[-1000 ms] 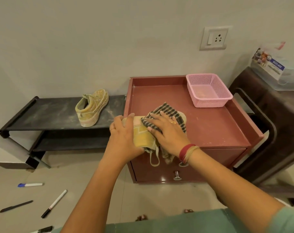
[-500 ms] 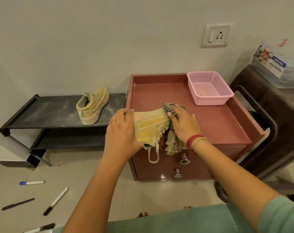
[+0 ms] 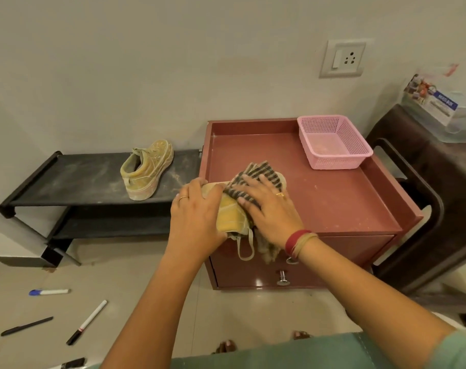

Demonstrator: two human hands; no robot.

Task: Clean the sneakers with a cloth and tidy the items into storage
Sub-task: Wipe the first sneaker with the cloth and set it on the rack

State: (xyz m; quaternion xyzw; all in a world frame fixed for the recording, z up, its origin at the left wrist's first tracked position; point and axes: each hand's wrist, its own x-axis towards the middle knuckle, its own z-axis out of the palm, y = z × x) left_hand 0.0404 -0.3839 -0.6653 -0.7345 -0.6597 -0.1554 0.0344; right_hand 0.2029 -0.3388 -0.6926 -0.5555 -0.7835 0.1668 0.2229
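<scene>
A dusty yellow sneaker (image 3: 230, 215) lies at the front left corner of the red cabinet top (image 3: 333, 198). My left hand (image 3: 196, 214) grips its heel end. My right hand (image 3: 270, 209) presses a dark striped cloth (image 3: 258, 173) flat onto the sneaker with fingers spread; the cloth's fringe hangs over the cabinet front. A lace loop dangles below the shoe. The second yellow sneaker (image 3: 146, 169) stands on the top shelf of the black shoe rack (image 3: 74, 182) to the left.
An empty pink basket (image 3: 333, 142) sits at the cabinet's back right. The cabinet has drawers with metal knobs (image 3: 282, 278). Several pens and markers (image 3: 86, 322) lie on the floor at left. A dark brown plastic stool (image 3: 426, 187) stands right, with a clear box on it.
My right hand slid the cloth back over the sneaker's upper and now lies flat on it; half a second ago it bunched the cloth at the shoe's far side. My left hand kept its grip.
</scene>
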